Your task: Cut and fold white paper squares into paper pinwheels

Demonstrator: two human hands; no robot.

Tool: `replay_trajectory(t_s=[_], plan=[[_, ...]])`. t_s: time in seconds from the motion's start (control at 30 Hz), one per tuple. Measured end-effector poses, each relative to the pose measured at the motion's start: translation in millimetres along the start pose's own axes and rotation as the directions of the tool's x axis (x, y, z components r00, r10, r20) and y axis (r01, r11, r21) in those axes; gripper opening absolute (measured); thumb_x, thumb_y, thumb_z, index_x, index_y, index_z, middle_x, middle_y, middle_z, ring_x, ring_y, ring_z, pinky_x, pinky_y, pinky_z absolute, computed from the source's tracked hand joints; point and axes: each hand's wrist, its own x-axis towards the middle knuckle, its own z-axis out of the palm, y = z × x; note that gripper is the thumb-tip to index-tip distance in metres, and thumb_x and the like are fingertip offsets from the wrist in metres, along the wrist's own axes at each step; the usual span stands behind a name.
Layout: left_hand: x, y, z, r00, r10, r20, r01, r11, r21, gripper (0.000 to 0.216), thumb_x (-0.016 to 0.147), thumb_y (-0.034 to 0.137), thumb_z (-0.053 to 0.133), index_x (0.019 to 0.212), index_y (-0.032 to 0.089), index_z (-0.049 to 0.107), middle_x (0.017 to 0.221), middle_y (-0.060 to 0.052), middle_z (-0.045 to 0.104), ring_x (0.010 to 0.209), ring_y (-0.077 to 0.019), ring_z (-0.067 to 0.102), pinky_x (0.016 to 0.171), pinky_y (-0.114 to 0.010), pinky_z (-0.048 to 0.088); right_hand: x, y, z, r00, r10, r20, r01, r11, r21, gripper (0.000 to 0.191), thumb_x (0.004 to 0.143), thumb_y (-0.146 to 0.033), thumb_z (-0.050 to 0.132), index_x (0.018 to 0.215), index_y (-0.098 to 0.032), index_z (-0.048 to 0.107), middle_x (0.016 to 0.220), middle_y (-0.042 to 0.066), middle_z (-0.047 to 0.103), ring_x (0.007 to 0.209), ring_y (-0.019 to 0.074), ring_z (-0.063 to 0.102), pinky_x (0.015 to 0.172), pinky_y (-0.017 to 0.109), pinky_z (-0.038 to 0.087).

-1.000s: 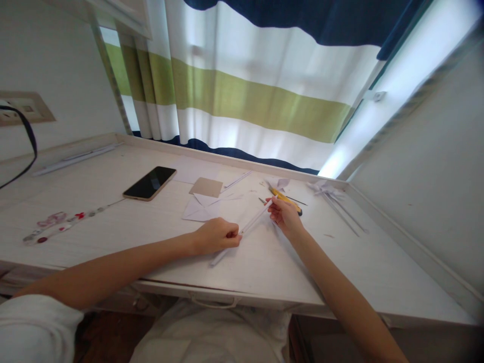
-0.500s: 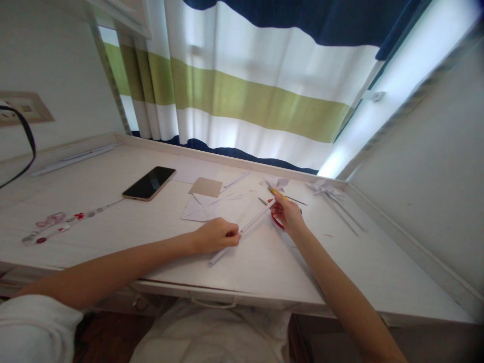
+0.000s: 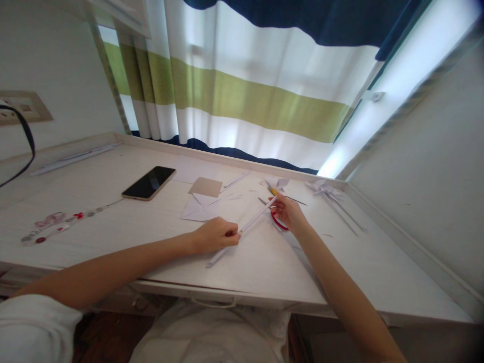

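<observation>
A thin white rolled paper stick (image 3: 258,215) lies at a slant across the front middle of the desk. My left hand (image 3: 217,235) is closed around its lower part, and the near end pokes out below the fist. At the far end, my right hand (image 3: 289,212) pinches the stick between thumb and fingers. Scissors with red handles (image 3: 279,223) lie under and beside the right hand, partly hidden by it. Just beyond those fingers is a small yellow object (image 3: 273,191), its kind unclear, near a thin black rod (image 3: 295,200).
Folded white paper (image 3: 200,207) and a brown square card (image 3: 206,187) lie left of the stick. Farther left are a phone (image 3: 149,183) and its beaded strap (image 3: 78,216). Paper pinwheels (image 3: 325,189) on sticks rest at the right. A curtain (image 3: 242,96) hangs behind.
My right hand has shifted slightly, and its fingers sit differently at the stick's far end. The stick's near end has moved a little left. My left hand stays almost still.
</observation>
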Motion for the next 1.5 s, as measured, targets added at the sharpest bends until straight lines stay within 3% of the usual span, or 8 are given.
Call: replay_trajectory(t_s=[0.33,0.7,0.9,1.5], plan=[[-0.6,-1.1,2.4,1.0,0.007,-0.019,-0.007,1.0,-0.013,0.027,0.075,0.028,0.045,0.052,0.014,0.042,0.045,0.007,0.035,0.043,-0.0049,0.03,0.045,-0.018,0.02,-0.1,3.9,-2.3,1.0,-0.01,0.013,0.01,1.0,-0.02,0.022,0.083,-0.027,0.048,0.101,-0.014,0.052,0.097,0.005,0.056,0.078,0.0147,0.057,0.066,0.032,0.049],[-1.8,1.2,1.1,1.0,0.007,-0.026,-0.008,1.0,-0.017,0.025,0.075,0.026,0.044,0.053,0.015,0.042,0.045,0.007,0.035,0.043,-0.0055,0.03,0.045,-0.018,0.021,-0.8,-3.9,-3.3,0.996,0.023,0.082,-0.029,0.997,0.068,0.025,0.085,-0.034,0.044,0.095,-0.013,0.053,0.083,0.002,0.057,0.063,0.01,0.055,0.055,0.025,0.047],[-1.6,1.3,0.5,1.0,0.003,-0.024,-0.004,1.0,-0.008,0.026,0.076,0.026,0.043,0.053,0.015,0.041,0.045,0.007,0.035,0.043,-0.0059,0.03,0.045,-0.018,0.021,-3.2,-2.6,-0.5,0.991,0.027,0.13,-0.036,0.997,0.063,0.021,0.085,-0.029,0.046,0.095,-0.013,0.054,0.085,0.002,0.057,0.065,0.0103,0.056,0.056,0.026,0.048],[-1.8,1.0,3.8,0.999,0.005,-0.038,-0.004,1.0,0.017,0.025,0.075,0.026,0.045,0.052,0.015,0.043,0.045,0.007,0.035,0.043,-0.0054,0.03,0.045,-0.018,0.02,-1.9,4.1,0.2,0.997,-0.014,0.071,0.013,1.0,0.023,0.022,0.083,-0.026,0.048,0.101,-0.013,0.052,0.096,0.005,0.056,0.078,0.0144,0.057,0.065,0.032,0.049]])
